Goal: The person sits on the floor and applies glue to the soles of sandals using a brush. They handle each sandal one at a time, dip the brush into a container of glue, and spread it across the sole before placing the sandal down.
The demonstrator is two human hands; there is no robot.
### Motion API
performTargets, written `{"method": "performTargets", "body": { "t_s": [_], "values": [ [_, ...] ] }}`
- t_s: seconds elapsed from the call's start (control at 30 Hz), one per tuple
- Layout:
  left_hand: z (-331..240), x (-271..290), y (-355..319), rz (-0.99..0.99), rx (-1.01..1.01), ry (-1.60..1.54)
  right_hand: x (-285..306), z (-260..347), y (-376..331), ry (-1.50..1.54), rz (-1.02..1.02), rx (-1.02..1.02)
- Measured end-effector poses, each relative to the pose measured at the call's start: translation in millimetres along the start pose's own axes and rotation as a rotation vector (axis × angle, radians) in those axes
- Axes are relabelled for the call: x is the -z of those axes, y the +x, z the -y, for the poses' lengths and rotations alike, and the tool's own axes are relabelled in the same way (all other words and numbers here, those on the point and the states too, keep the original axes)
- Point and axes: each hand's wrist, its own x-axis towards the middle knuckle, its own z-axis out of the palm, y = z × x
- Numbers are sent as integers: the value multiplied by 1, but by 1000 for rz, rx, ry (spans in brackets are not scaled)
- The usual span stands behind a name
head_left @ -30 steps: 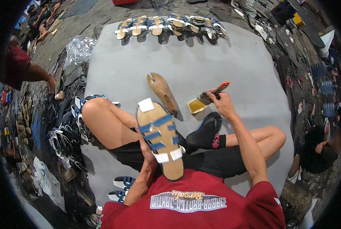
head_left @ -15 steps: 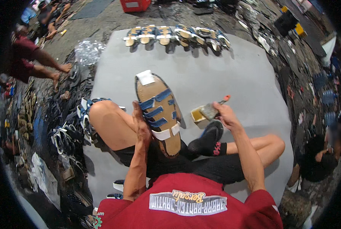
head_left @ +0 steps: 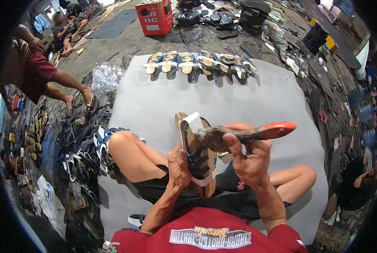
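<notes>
Raised from beside the tin, brush [head_left: 239,134] is gripped in right hand [head_left: 249,158], bristles touching the sandal [head_left: 197,156] clasped in left hand [head_left: 179,166]. Coating seems barely begun; finished sandals [head_left: 199,62] are lined up well beyond.

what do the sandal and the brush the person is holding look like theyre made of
Sandal in the left hand: tan sole, matte, probably foam or rubber; blue and white straps look like synthetic or fabric bands.
Brush in the right hand: orange handle end, smooth and slightly glossy, likely painted wood or plastic; the rest is dark and grimy, bristles hard to make out.
</notes>
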Motion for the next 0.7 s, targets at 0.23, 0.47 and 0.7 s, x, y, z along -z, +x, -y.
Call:
{"method": "performTargets", "body": {
  "t_s": [0.23, 0.47, 0.7],
  "values": [
    [11, 1, 0, -65, -169, 62, 1, 5, -2, -263, 61, 283],
    [9, 10, -2, 33, -173, 162, -9, 11, 6, -202, -43, 269],
    [0, 17, -7, 13, -17, 55, -6, 22, -1, 176, -71, -45]
  ]
}}
